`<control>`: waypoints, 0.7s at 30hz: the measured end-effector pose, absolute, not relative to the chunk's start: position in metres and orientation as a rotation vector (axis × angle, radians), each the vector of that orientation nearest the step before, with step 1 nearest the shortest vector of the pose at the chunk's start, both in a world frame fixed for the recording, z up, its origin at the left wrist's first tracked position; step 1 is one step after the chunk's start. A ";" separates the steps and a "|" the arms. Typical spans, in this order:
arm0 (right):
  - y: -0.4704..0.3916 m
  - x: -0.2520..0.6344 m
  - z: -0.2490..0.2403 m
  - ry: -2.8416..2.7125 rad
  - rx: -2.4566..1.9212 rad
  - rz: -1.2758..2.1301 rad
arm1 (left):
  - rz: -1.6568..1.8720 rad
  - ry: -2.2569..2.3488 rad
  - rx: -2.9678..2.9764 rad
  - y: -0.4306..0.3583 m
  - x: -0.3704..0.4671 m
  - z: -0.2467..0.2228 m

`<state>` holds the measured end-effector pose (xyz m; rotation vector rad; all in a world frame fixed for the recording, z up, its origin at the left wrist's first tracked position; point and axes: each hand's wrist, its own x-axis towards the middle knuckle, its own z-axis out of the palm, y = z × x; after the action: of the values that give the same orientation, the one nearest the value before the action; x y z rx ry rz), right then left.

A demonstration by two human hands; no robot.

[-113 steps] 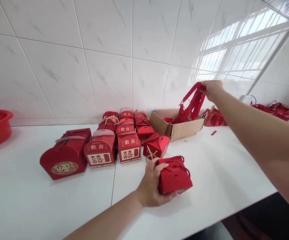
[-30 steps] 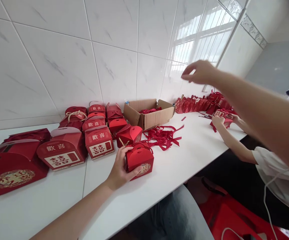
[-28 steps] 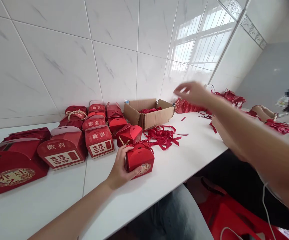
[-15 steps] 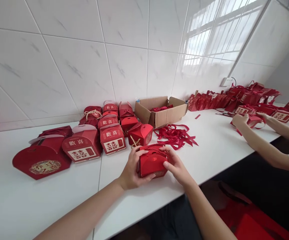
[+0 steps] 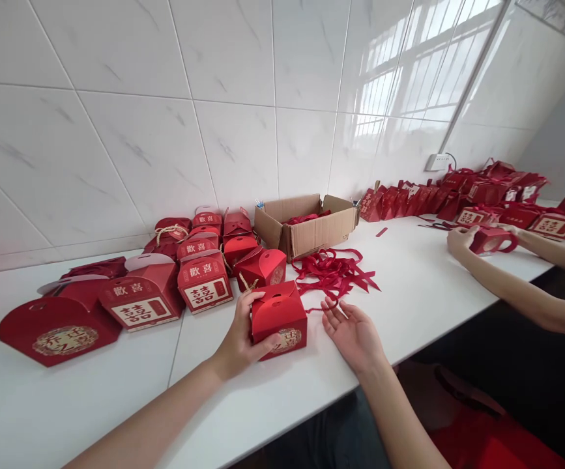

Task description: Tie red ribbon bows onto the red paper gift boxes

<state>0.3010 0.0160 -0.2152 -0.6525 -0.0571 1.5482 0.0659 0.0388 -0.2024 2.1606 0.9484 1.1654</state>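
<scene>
Hands: left hand (image 5: 240, 335) wraps the near end of a small red box (image 5: 279, 318), thumb on its top and fingers curled under the front face; right hand (image 5: 354, 327) lies flat on the table just right of the box, fingers spread, holding nothing.
Box: sits on the white table (image 5: 409, 293) close to the front edge, lid folded shut, gold emblem facing us.
Ribbons: loose red ribbons (image 5: 333, 272) piled just beyond the right hand, one strand reaching its fingertips.
Middle ground: rows of red gift boxes (image 5: 204, 286) to the left, an open cardboard carton (image 5: 307, 225) behind the ribbons.
Far right: another person's hand (image 5: 459, 240) holds a red box (image 5: 491, 240); more boxes line the tiled wall (image 5: 165, 130).
</scene>
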 end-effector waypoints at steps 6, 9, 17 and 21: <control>0.014 0.299 -0.218 -0.080 -0.628 1.529 | 1.148 0.937 2.074 0.034 0.065 -0.203; 0.013 0.300 -0.220 -0.118 -0.634 1.528 | 1.147 0.918 2.027 0.034 0.063 -0.204; 0.012 0.311 -0.219 -0.118 -0.560 1.646 | 1.280 0.842 1.822 0.045 0.058 -0.207; 0.012 0.312 -0.218 -0.170 -0.595 1.609 | 1.116 0.877 1.696 0.046 0.058 -0.205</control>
<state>0.3122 0.0120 -0.2183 -0.5953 -0.1699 1.6095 0.0577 0.0465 -0.2049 1.6956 0.8766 1.1157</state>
